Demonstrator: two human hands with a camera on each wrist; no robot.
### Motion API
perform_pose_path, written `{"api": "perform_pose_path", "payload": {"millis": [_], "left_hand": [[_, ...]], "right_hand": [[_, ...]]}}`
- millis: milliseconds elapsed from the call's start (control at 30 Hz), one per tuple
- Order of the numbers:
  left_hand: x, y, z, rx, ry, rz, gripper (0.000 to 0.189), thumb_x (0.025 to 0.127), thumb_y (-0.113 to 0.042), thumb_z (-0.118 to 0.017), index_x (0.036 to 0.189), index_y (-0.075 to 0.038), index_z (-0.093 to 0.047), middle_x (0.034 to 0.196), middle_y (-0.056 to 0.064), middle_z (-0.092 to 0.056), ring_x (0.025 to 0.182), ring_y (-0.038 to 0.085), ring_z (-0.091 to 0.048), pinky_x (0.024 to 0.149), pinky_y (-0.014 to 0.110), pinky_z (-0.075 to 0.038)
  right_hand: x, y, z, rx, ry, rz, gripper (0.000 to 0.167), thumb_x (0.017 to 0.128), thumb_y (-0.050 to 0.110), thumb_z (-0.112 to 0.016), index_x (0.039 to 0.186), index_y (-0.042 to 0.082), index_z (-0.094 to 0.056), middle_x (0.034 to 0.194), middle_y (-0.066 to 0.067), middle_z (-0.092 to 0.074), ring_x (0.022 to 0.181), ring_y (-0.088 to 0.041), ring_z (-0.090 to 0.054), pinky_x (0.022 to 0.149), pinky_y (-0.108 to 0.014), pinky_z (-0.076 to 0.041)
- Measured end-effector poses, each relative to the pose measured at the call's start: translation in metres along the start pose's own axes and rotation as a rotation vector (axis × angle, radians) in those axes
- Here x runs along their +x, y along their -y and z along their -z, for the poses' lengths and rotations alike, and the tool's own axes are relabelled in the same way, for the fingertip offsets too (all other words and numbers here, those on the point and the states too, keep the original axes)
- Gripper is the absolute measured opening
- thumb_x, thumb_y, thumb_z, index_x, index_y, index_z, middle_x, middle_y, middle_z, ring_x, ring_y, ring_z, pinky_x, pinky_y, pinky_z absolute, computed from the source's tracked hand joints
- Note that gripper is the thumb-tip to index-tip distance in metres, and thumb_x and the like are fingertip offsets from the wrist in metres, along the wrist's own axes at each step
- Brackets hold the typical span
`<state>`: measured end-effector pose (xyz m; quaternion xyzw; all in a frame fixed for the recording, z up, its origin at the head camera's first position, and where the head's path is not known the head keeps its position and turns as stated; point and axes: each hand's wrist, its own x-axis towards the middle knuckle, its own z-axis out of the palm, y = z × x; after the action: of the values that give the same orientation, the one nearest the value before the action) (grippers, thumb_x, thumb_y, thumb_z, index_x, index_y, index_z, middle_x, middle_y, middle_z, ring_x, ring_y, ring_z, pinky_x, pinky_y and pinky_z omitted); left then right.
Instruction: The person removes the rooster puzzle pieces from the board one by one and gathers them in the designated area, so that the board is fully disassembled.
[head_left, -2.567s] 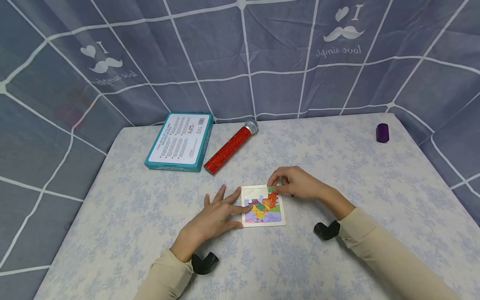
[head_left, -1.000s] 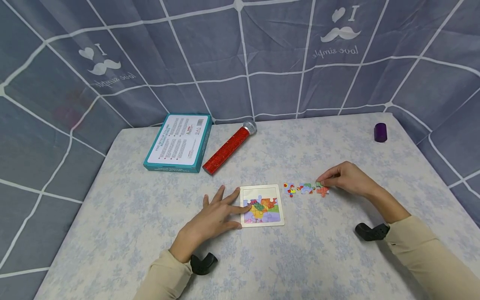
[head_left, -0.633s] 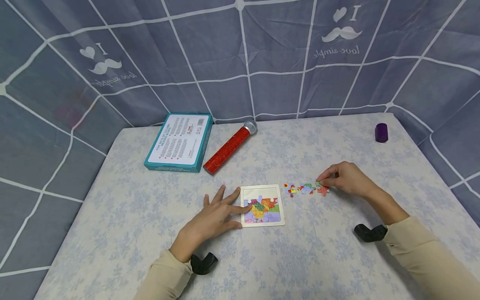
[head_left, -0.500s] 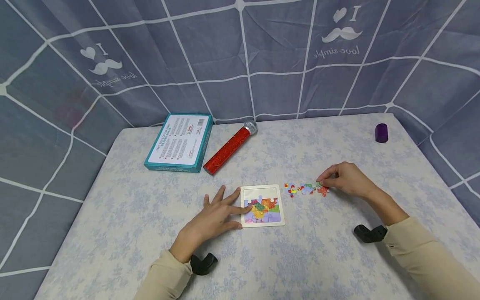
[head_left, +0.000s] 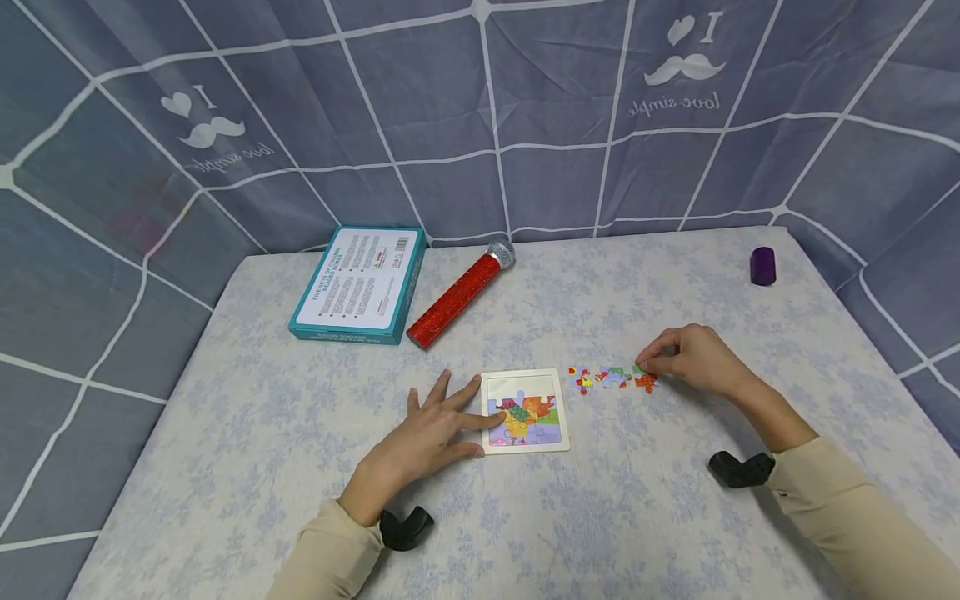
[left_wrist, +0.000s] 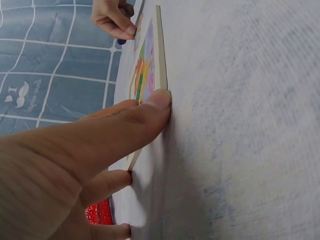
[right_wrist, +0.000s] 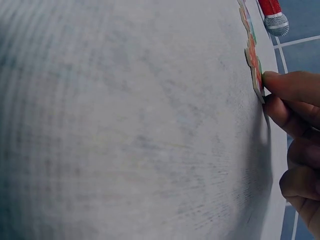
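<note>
My left hand (head_left: 420, 442) lies with spread fingers at the left edge of a square white puzzle tray (head_left: 564, 425), one finger reaching onto the picture. In the left wrist view the thumb touches the edge of the tray (left_wrist: 160, 50). Its lower part holds joined colourful pieces; the top strip is bare. To the right of the tray, my right hand (head_left: 697, 358) pinches an orange-and-green puzzle piece (head_left: 646, 382) between thumb and finger. The right wrist view shows this piece (right_wrist: 257, 80) close to the cloth. A blue-green piece (head_left: 613, 378) and a red-yellow piece (head_left: 581, 380) lie beside it.
Behind the tray lies a red glittery microphone (head_left: 457, 300), beside a teal-edged box (head_left: 356, 279). A small purple cylinder (head_left: 762, 267) stands at the back right. Grey-blue curtains (head_left: 420, 100) enclose the patterned tablecloth (head_left: 585, 525).
The right hand has moved right from the tray's top right corner, taking the orange-and-green piece out to the row of loose pieces. Lately it barely shifts. The left hand stays put.
</note>
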<state>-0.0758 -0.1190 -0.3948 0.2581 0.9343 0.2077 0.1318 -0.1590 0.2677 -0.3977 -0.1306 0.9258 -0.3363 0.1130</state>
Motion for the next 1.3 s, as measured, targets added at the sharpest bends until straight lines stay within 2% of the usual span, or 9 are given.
{"api": "perform_pose_path", "payload": {"millis": [200,367,533,700,867,1067,1300], "left_hand": [[-0.001,0.002,0.001,-0.005,0.004,-0.019,0.049,0.084,-0.025,-0.078,0.131,-0.03,-0.065,0.157,0.016,-0.03,0.142,0.056,-0.008,0.095,0.084,-0.009],[-0.001,0.002,0.001,-0.019,0.012,-0.028,0.047,0.084,-0.024,-0.078,0.13,-0.029,-0.066,0.158,0.018,-0.029,0.142,0.057,-0.006,0.095,0.085,-0.007],[-0.001,0.002,0.001,-0.04,0.022,-0.023,0.046,0.084,-0.022,-0.078,0.129,-0.029,-0.067,0.157,0.019,-0.029,0.142,0.057,-0.005,0.095,0.084,-0.005],[-0.002,0.002,0.001,-0.072,0.029,-0.015,0.045,0.084,-0.019,-0.078,0.127,-0.028,-0.069,0.158,0.019,-0.027,0.142,0.057,-0.002,0.096,0.084,0.0],[-0.002,0.003,0.0,-0.103,0.031,-0.011,0.043,0.084,-0.017,-0.078,0.125,-0.028,-0.07,0.158,0.019,-0.025,0.143,0.055,0.001,0.097,0.082,0.004],[0.0,0.002,0.0,-0.116,0.037,-0.003,0.041,0.085,-0.018,-0.077,0.123,-0.028,-0.071,0.159,0.018,-0.025,0.143,0.054,0.003,0.097,0.082,0.005],[0.0,0.001,0.0,-0.118,0.045,0.005,0.04,0.085,-0.019,-0.077,0.123,-0.028,-0.071,0.159,0.017,-0.024,0.143,0.054,0.003,0.097,0.082,0.004]], "right_hand": [[0.001,-0.001,-0.001,0.005,-0.002,0.019,0.009,0.089,0.019,-0.073,0.093,0.013,-0.079,0.097,-0.002,-0.073,0.079,-0.014,-0.054,0.063,-0.026,-0.043],[0.002,-0.001,-0.002,-0.001,-0.002,0.036,0.009,0.089,0.018,-0.073,0.093,0.012,-0.079,0.097,-0.002,-0.072,0.079,-0.014,-0.054,0.063,-0.026,-0.044],[0.003,0.005,-0.003,-0.015,-0.054,0.04,0.01,0.09,0.018,-0.072,0.093,0.011,-0.079,0.097,-0.004,-0.072,0.068,-0.015,-0.05,0.059,-0.028,-0.042],[0.007,0.024,-0.011,-0.021,-0.102,0.078,0.009,0.089,0.014,-0.073,0.093,0.01,-0.079,0.095,-0.004,-0.071,0.058,-0.015,-0.046,0.053,-0.028,-0.04],[0.014,0.052,-0.03,0.03,-0.05,0.149,0.011,0.088,0.011,-0.072,0.097,0.008,-0.079,0.09,-0.001,-0.069,0.054,-0.014,-0.051,0.049,-0.027,-0.042],[0.021,0.085,-0.06,0.06,0.019,0.264,0.013,0.087,0.008,-0.073,0.099,0.008,-0.079,0.086,0.005,-0.068,0.065,-0.011,-0.052,0.059,-0.026,-0.042],[0.025,0.111,-0.089,0.076,0.106,0.309,0.015,0.087,0.012,-0.074,0.101,0.009,-0.079,0.088,0.009,-0.067,0.078,-0.007,-0.057,0.07,-0.028,-0.046]]}}
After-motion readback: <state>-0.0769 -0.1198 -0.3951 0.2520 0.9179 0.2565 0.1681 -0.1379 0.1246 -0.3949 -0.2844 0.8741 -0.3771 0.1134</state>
